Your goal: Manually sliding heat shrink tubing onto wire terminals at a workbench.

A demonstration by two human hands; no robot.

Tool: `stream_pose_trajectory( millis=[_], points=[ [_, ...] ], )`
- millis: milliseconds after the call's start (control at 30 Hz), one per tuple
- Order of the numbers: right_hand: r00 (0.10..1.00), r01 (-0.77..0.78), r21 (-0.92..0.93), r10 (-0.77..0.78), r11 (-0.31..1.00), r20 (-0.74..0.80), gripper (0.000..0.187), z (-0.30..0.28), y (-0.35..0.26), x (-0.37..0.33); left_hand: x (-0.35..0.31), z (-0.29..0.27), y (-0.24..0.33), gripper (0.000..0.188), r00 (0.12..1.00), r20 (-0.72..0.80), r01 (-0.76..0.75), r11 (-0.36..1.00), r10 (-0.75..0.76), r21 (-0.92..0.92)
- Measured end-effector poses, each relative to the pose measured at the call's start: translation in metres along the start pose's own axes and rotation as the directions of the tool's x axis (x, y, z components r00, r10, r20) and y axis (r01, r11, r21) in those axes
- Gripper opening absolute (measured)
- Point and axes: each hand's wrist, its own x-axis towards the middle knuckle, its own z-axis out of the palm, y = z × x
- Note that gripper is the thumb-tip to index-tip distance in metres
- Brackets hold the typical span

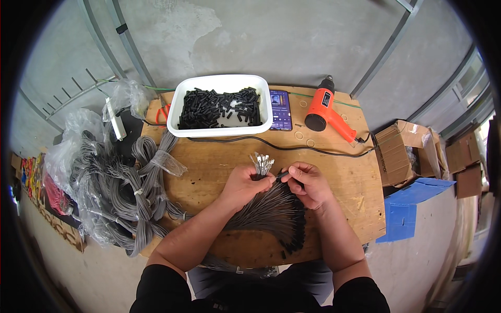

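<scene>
Two hands meet at the middle of the wooden bench (344, 182). The left hand (244, 185) is closed around a fanned bundle of grey wires (271, 211), whose metal-tipped ends stick up above the fist. The right hand (308, 182) pinches a small black sleeve (282, 175) just beside those tips. Behind them stands a white tray (180, 101) of black sleeves, with a phone (281, 109) and an orange heat gun (326, 109) to its right. Bagged wire coils (120, 193) lie at the left.

Bare concrete workroom, daylight from the right

I see a worn wooden tabletop (344, 182) on a grey concrete floor (172, 31), brown cardboard boxes (404, 151) beside it, metal-framed windows (469, 88) right.
</scene>
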Motion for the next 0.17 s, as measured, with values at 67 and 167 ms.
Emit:
stream_pose_trajectory(
  millis=[67, 167],
  points=[
    [1.0, 0.027, -0.024, -0.027, 0.999, 0.007, 0.017, -0.0004, 0.0, -0.0002, -0.0002, -0.0005, -0.0002, 0.007, 1.0, 0.005, -0.001, 1.0, 0.001, 0.006],
    [0.999, 0.038, -0.034, -0.037, 0.999, 0.028, 0.017, -0.0017, 0.0021, 0.0008, 0.0, -0.0004, 0.0001, 0.008, 1.0, 0.015, 0.001, 1.0, -0.002, 0.019]
  ],
)
